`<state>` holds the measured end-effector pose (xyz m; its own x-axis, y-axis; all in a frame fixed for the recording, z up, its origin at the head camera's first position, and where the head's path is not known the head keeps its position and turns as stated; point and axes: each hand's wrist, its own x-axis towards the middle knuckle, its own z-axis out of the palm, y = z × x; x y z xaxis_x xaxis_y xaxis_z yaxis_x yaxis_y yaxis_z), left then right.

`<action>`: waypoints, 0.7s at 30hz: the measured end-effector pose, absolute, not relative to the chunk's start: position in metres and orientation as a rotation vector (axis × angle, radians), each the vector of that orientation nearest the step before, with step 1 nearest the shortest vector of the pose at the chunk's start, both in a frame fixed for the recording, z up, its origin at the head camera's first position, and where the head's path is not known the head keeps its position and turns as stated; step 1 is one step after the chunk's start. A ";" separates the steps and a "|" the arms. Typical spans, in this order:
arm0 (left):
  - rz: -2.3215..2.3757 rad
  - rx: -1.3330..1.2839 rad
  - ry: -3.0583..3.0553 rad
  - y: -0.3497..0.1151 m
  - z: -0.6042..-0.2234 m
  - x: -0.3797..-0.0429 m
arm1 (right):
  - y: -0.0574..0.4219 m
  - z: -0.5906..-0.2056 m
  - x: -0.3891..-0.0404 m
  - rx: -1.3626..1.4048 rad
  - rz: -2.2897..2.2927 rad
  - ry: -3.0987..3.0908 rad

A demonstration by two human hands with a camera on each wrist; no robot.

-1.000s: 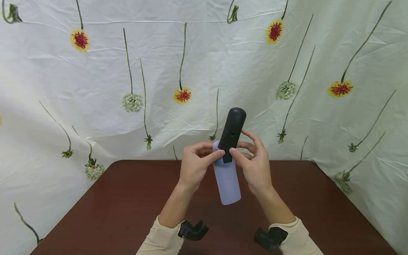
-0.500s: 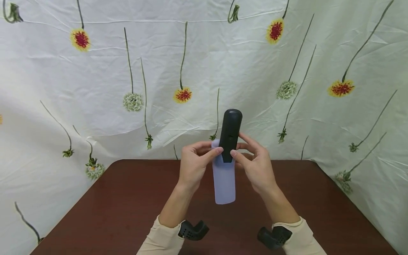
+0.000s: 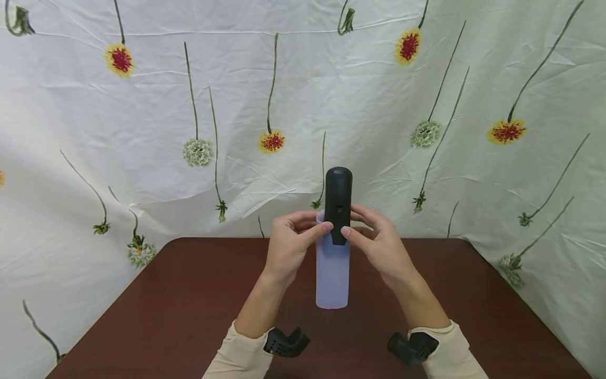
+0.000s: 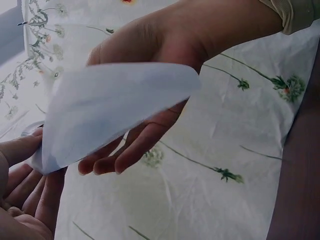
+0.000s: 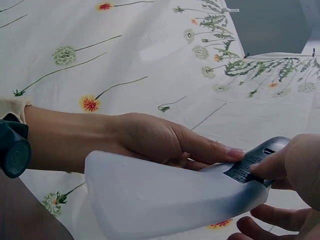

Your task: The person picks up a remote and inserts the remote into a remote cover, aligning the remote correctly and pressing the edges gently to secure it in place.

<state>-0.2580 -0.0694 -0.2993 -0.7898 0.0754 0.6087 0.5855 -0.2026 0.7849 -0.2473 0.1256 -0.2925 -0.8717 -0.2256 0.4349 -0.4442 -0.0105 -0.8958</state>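
Note:
A slim black handheld device (image 3: 338, 189) with a rounded top stands upright in the head view. Its lower end sits at the mouth of a pale lilac sleeve (image 3: 332, 279), which hangs straight down above the table. The left hand (image 3: 289, 247) pinches sleeve and device from the left, thumb in front and fingers behind. From the right, the right hand (image 3: 379, 247) holds them likewise, its thumb on the device's edge. A grille on the device (image 5: 265, 150) shows near the thumbs in the right wrist view. In the left wrist view the sleeve (image 4: 120, 100) covers most of the device.
Below the hands lies a dark reddish-brown table (image 3: 199, 295). Behind it hangs a white flower-printed cloth (image 3: 236, 105). A black wrist camera is strapped to each cuff, left camera (image 3: 286, 342) and right camera (image 3: 413, 347).
The black device has turned from leaning right to upright and come slightly lower. The sleeve's bottom end has swung left. The right forearm has shifted a little rightward; both hands keep their hold.

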 end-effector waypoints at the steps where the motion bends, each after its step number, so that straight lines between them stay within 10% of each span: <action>1: -2.059 -0.782 -1.722 -0.069 -0.300 -0.258 | 0.126 -0.293 -0.248 0.726 2.002 -2.102; 21: -1.908 -0.923 -1.835 -0.074 -0.301 -0.261 | 0.129 -0.292 -0.248 0.726 1.996 -2.058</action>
